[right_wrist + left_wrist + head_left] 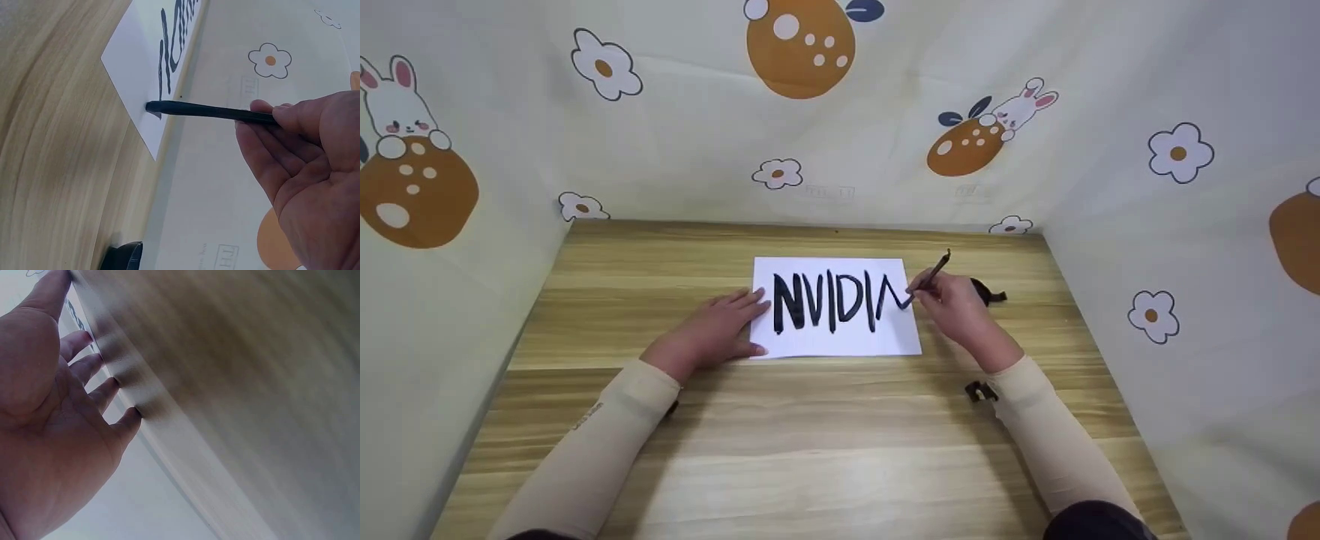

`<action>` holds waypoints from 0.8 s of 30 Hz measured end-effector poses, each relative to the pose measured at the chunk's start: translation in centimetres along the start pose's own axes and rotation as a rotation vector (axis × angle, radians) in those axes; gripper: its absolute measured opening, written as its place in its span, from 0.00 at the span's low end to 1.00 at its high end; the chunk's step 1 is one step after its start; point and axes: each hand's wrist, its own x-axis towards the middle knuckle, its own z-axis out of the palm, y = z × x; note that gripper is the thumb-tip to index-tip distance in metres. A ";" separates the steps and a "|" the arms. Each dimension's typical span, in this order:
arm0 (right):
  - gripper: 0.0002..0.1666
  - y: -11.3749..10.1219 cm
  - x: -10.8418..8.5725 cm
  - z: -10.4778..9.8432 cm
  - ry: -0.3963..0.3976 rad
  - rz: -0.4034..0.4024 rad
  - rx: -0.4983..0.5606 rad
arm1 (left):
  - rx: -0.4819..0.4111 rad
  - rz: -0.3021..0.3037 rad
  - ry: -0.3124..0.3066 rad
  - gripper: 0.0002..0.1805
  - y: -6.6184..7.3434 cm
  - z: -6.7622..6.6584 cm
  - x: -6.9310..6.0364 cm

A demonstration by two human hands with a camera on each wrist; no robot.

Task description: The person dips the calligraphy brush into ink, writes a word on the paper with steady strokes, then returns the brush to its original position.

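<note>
A white sheet of paper [840,348] lies on the table, bearing thick black letters that read NVIDI, followed by thinner slanted strokes. My left hand [716,326] rests at the sheet's left edge, its fingers spread and fingertips on the paper. In the left wrist view that hand [62,427] is seen from the palm side. With thumb and fingers, my right hand [960,306] pinches a slim black ink brush [936,268], which has a small loop at its upper end. The brush's dark tip [152,106] touches the paper at the last stroke.
A black dish [988,292] with a short handle stands just right of my right hand, partly hidden by it. The wood-grain table [825,435] is bounded at the back and sides by a pale cloth [675,150] printed with rabbits and flowers.
</note>
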 end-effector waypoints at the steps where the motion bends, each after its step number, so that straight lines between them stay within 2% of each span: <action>1: 0.06 0.0 0.0 -0.1 -0.004 0.002 0.000 | 0.000 0.001 0.002 0.48 0.0 0.0 0.0; 12: 0.06 -0.3 -0.5 -0.6 -0.029 0.008 -0.032 | -0.011 0.004 0.007 0.47 0.2 -0.2 -0.1; 24: 0.05 -0.4 -0.9 -0.8 -0.043 -0.014 0.012 | -0.007 0.005 0.001 0.47 0.1 -0.1 -0.1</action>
